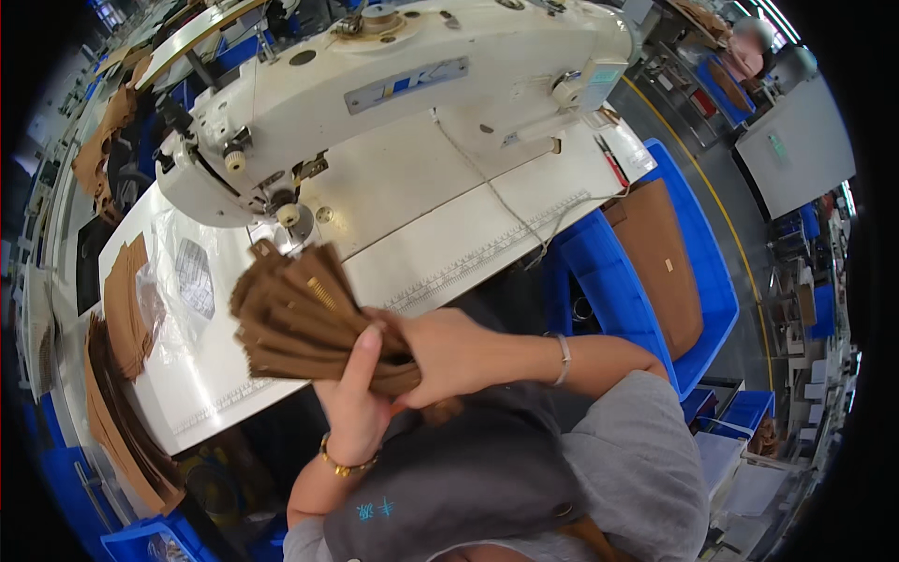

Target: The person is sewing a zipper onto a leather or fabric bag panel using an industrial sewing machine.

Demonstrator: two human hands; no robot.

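Note:
Both hands grip a thick bundle of brown strips, either leather or fabric, in front of my body. The strips fan out toward the upper left, their far ends reaching close to the needle area of a white sewing machine. My left hand closes round the gathered end from below, thumb pressed along its near side. From the right, my right hand wraps the same end, its fingers partly hidden behind the strips. Under the bundle, the white machine table carries a printed ruler scale near its front edge.
Brown cut pieces and a clear plastic bag lie at the table's left. More brown panels hang at its left edge. A blue bin with a brown panel stands right. Red-handled snips and a cord lie on the table.

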